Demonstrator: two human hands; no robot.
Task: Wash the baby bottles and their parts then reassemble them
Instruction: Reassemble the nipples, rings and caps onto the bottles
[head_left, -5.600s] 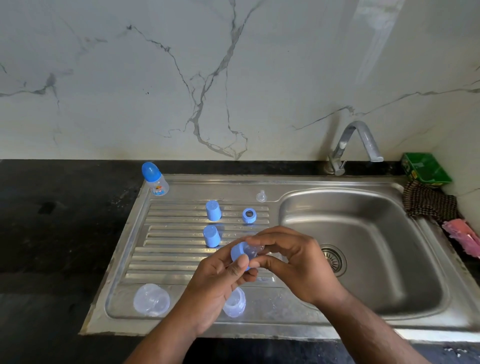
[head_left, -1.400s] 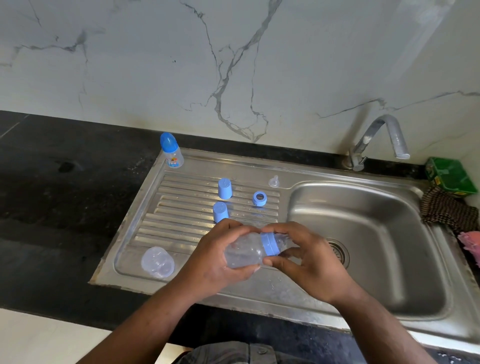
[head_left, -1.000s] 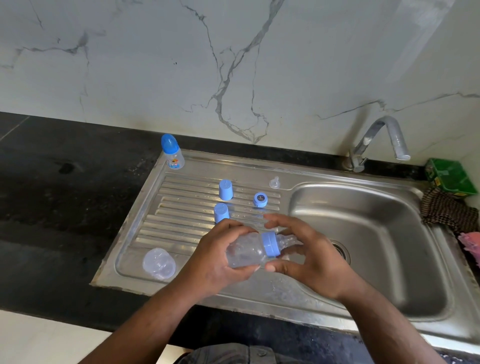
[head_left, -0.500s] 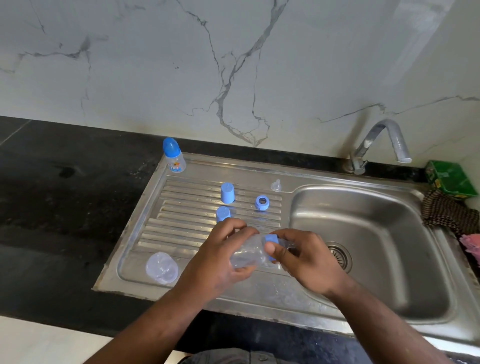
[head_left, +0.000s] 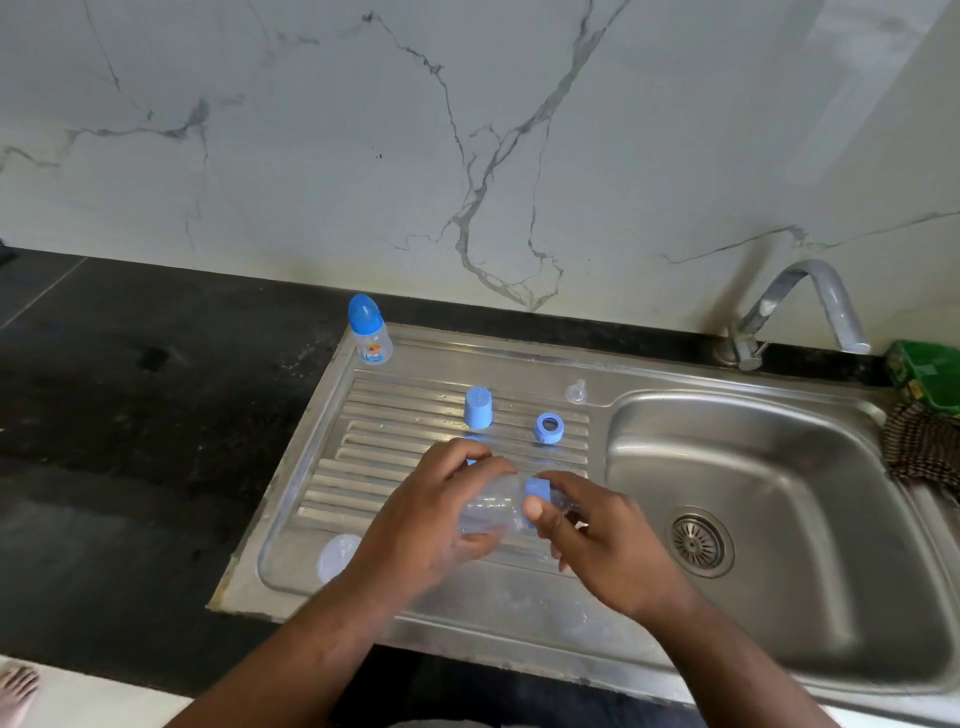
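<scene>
My left hand (head_left: 431, 525) grips a clear bottle body (head_left: 491, 512) held sideways over the draining board. My right hand (head_left: 592, 540) is closed around its blue screw ring (head_left: 537, 491) and teat end. An assembled bottle with a blue cap (head_left: 369, 335) stands at the board's back left corner. On the ribs stand a blue cap (head_left: 478, 408) and a loose blue ring (head_left: 549, 427). A clear teat (head_left: 577, 391) sits behind them. Another clear bottle body (head_left: 337, 556) lies at the front left, partly hidden by my left wrist.
The steel sink basin (head_left: 779, 571) with its drain strainer (head_left: 695, 541) lies to the right, with the tap (head_left: 795, 306) behind it. A green box (head_left: 924, 374) and a checked cloth (head_left: 919, 447) rest at the far right. Black countertop (head_left: 130, 441) spreads to the left.
Earlier my hands worked on the ring and teat alone. Since then the left hand has taken up the clear bottle body, and the right hand keeps turning the blue ring on its neck.
</scene>
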